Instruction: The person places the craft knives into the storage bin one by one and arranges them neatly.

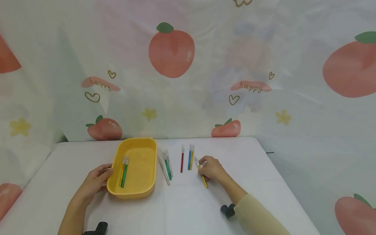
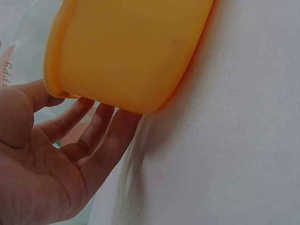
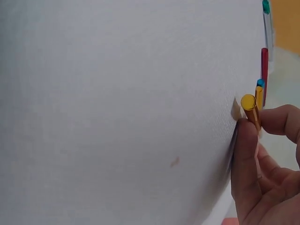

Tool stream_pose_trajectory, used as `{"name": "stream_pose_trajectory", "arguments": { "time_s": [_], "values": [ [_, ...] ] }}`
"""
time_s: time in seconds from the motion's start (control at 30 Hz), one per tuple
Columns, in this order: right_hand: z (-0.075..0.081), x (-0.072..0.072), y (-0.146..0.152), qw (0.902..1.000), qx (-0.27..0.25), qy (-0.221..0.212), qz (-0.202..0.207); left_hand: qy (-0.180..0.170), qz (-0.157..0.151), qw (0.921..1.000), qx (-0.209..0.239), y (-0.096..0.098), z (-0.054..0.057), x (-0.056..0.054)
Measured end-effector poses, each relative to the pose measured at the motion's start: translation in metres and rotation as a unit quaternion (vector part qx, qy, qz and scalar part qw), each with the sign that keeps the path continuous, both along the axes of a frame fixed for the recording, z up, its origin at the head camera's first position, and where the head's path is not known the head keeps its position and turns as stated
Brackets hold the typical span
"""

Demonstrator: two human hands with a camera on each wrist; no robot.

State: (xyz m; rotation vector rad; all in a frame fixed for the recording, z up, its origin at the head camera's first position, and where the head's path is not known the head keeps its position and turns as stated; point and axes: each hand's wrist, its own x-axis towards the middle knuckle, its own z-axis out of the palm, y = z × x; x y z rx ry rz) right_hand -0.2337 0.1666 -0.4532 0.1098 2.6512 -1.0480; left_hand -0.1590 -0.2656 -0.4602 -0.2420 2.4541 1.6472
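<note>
My left hand (image 1: 94,180) holds the left side of a yellow plastic tray (image 1: 142,173), thumb at the rim and fingers against its outer wall (image 2: 126,61). Inside the tray lie a yellow pen-like tool (image 1: 121,175) and a green one (image 1: 124,177), both with clear caps. To the right, my right hand (image 1: 212,168) pinches another yellow pen-like tool (image 1: 204,181) between thumb and fingers. It slants over the table with its clear cap away from me. The right wrist view shows the round end of its barrel (image 3: 249,102) above the fingertips.
Between tray and right hand lie more capped tools: two silver (image 1: 164,174), one green (image 1: 168,169), one red (image 1: 182,162), one blue (image 1: 189,162) and one yellow (image 1: 192,161). A white cloth covers the table (image 1: 182,209). Behind it hangs a fruit-patterned curtain (image 1: 194,104).
</note>
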Motion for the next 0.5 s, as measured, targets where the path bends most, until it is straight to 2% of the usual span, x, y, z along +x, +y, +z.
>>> {"name": "stream_pose_trajectory", "arguments": {
  "time_s": [0.17, 0.5],
  "values": [
    [0.004, 0.004, 0.001, 0.9985, -0.053, 0.0, 0.013, 0.0, 0.001, 1.0, 0.003, 0.001, 0.001, -0.001],
    [0.016, 0.012, -0.015, 0.9881, -0.149, -0.01, 0.035, -0.004, 0.002, 1.0, -0.003, 0.001, 0.003, -0.001]
  ]
}}
